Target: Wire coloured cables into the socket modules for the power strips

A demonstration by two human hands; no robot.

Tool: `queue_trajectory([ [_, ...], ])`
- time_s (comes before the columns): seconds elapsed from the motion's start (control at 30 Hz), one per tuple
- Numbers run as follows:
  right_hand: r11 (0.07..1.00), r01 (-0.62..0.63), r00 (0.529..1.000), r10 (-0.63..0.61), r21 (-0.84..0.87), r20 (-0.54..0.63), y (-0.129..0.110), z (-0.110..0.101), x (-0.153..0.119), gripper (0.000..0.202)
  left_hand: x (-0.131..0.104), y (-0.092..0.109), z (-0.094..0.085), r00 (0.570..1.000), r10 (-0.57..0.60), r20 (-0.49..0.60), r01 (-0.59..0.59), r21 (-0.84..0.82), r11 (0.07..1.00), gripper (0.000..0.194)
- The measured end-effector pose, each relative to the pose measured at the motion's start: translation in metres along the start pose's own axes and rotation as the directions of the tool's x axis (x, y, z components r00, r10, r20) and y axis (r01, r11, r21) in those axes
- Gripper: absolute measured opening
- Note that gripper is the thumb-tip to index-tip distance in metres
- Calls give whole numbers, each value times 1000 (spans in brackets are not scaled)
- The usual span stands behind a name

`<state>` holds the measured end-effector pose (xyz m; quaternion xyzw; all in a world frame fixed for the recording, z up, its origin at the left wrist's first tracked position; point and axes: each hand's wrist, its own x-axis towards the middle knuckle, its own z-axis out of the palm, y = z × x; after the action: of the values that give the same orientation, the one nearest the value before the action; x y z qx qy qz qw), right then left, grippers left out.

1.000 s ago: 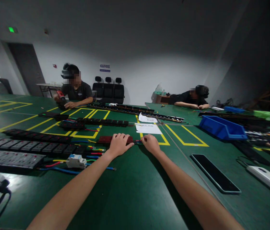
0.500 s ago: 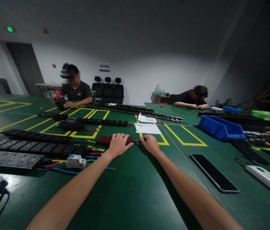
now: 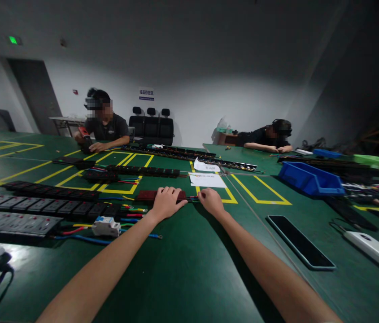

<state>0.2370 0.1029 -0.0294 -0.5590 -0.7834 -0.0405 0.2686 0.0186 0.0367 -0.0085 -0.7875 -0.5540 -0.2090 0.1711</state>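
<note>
My left hand lies over a dark red oblong block, fingers across its top and thumb stretched along the near side. Thin coloured wires run out of the block's right end. On those wires my right hand is closed, its fingertips pinched together; the wire ends are hidden behind it. Left of my left hand lie black socket strips with coloured leads. A white circuit breaker sits among the leads, nearer to me.
White paper labels lie just beyond my right hand. A phone, a blue bin and a white power bank are to the right. Across the green table, one person holds a red drill; another person leans on it.
</note>
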Motion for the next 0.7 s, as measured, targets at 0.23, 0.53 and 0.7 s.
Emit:
queue_trajectory([
  [0.23, 1000, -5, 1000, 5, 11, 1, -1, -2, -1, 30, 1, -1, 2, 1000, 2, -1, -2, -2, 1000, 62],
  [0.53, 1000, -7, 1000, 7, 7, 12, -4, -5, -1, 31, 0, -1, 0, 1000, 2, 9, -2, -20, 1000, 63],
  [0.7, 1000, -10, 1000, 10, 17, 16, -4, -5, -2, 31, 1, -1, -1, 1000, -12, 27, 13, -42, 999, 62],
])
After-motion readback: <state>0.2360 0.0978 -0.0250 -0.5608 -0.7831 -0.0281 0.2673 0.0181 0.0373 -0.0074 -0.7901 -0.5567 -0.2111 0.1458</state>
